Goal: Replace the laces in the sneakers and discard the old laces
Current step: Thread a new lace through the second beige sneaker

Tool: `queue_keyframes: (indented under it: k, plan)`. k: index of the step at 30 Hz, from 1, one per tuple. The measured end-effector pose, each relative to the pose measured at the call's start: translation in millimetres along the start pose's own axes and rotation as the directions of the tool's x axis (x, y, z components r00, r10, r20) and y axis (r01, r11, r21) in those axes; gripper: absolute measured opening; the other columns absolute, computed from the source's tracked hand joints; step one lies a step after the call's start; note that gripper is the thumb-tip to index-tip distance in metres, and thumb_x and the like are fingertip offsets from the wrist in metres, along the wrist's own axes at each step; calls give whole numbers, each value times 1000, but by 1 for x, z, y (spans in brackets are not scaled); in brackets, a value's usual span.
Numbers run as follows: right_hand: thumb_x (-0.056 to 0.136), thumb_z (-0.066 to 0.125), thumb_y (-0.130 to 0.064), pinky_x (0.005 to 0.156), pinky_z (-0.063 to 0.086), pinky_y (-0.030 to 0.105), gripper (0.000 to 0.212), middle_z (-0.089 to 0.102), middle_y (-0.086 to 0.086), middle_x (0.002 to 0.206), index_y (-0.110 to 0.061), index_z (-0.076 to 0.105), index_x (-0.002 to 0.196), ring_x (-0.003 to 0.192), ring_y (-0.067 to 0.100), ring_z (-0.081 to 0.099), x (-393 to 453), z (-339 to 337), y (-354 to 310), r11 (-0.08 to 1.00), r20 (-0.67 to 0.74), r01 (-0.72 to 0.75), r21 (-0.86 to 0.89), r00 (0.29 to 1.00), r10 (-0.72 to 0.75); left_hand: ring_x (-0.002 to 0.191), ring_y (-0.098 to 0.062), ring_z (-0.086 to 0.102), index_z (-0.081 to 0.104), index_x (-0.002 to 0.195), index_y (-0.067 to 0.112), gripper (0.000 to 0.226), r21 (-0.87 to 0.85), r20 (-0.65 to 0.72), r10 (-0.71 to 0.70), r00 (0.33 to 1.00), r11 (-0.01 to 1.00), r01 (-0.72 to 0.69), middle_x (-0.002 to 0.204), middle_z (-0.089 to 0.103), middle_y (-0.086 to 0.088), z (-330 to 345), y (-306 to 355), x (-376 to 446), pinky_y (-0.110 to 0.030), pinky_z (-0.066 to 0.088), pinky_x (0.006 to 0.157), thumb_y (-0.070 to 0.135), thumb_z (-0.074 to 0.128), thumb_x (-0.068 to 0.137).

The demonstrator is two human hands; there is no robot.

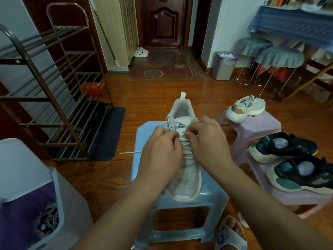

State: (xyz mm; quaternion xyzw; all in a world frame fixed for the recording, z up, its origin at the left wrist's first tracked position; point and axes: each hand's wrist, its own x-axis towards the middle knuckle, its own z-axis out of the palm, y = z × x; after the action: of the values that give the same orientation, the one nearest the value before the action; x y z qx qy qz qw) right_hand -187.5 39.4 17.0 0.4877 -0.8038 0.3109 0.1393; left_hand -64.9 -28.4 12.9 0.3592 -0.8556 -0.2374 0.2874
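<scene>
Sneaker: I see a white sneaker with perforated toe, blue logo on the tongue, pull tab at the heel; toe points toward me, heel away.
Where: it sits on a light blue plastic stool, roughly centred.
Lace: white lace criss-crosses the eyelets; one loose end trails off to the left over the stool edge, another strand loops near the top left eyelet.
Left hand: my left hand lies over the left side of the laces, fingers curled, pinching lace near the tongue.
Right hand: my right hand mirrors it, thumb and fingertips pinching lace just below the logo.
Other shoes: a second white sneaker sits on a lilac stool to the right; a black-and-teal pair, paper stuffed inside, rests on a nearer lilac stool.
Bin: grey bin near left, purple liner, tangled laces inside.
Background: metal shoe rack left, wooden floor, second bin by the far wall, covered stools, dark door.
Foot: sandalled foot beside the blue stool, bottom right.
</scene>
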Motion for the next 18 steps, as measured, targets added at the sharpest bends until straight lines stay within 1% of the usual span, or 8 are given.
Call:
queue_keyframes:
  k: [1, 3, 5, 7, 9, 13, 15, 18]
  plan:
    - [89, 71, -14, 70, 24, 24, 7, 42, -10, 81, -14, 74, 83, 84, 17, 44, -1, 3, 0, 998, 6, -47, 49, 999, 47, 100, -10, 57, 72, 119, 22, 27, -41, 3, -31, 1000, 999, 31, 114, 57, 8, 0, -1, 0, -33, 51, 90, 25, 51, 103]
    - [87, 74, -12, 72, 24, 23, 6, 44, -11, 82, -15, 76, 82, 83, 15, 41, -6, 5, -4, 999, -13, -27, 23, 1000, 28, 102, -9, 57, 74, 117, 24, 26, -97, -14, -54, 998, 994, 53, 111, 60, 9, 1, -4, 2, -31, 51, 92, 24, 52, 103]
    - [83, 78, -10, 73, 29, 24, 5, 47, -8, 80, -15, 78, 81, 83, 15, 41, -10, 7, -8, 1000, -36, -3, -2, 999, 3, 100, -10, 58, 76, 114, 25, 25, -121, -16, -52, 999, 991, 50, 106, 61, 10, 1, -7, 5, -29, 50, 88, 23, 54, 102]
    - [83, 78, -11, 70, 29, 22, 5, 47, -9, 82, -16, 79, 83, 84, 15, 41, -10, 7, -11, 999, -46, -46, 12, 998, 46, 96, -11, 58, 76, 115, 26, 24, -101, -18, -16, 1000, 995, 14, 103, 58, 9, 1, -11, 7, -29, 50, 84, 23, 57, 101]
    - [86, 76, -13, 67, 26, 17, 6, 45, -11, 84, -18, 80, 87, 86, 14, 39, -9, 7, -10, 990, -22, -125, 58, 992, 127, 88, -14, 58, 75, 115, 27, 23, -18, -39, 69, 997, 997, -69, 101, 55, 7, 2, -12, 8, -35, 53, 75, 25, 58, 100]
    - [94, 68, -17, 74, 22, 17, 12, 37, -14, 88, -20, 79, 96, 95, 11, 36, -11, 9, -11, 968, 17, -224, 114, 974, 224, 73, -22, 57, 68, 101, 16, 18, 316, -61, 184, 981, 936, -156, 100, 55, -2, 3, -3, 9, -41, 52, 54, 27, 55, 100]
    - [96, 65, -19, 79, 24, 18, 14, 40, -13, 92, -21, 78, 100, 99, 12, 41, -12, 11, -13, 944, 41, -288, 163, 958, 285, 74, -25, 57, 66, 96, 16, 12, 381, -73, 213, 974, 909, -170, 96, 57, -6, 2, 3, 9, -39, 48, 54, 25, 59, 97]
    - [96, 65, -19, 82, 31, 21, 12, 40, -13, 92, -22, 76, 98, 106, 15, 47, -12, 15, -16, 886, 86, -394, 246, 919, 385, 89, -27, 58, 69, 99, 18, 15, 460, -50, 212, 976, 872, -166, 101, 61, -7, 3, 6, 8, -39, 44, 66, 25, 55, 97]
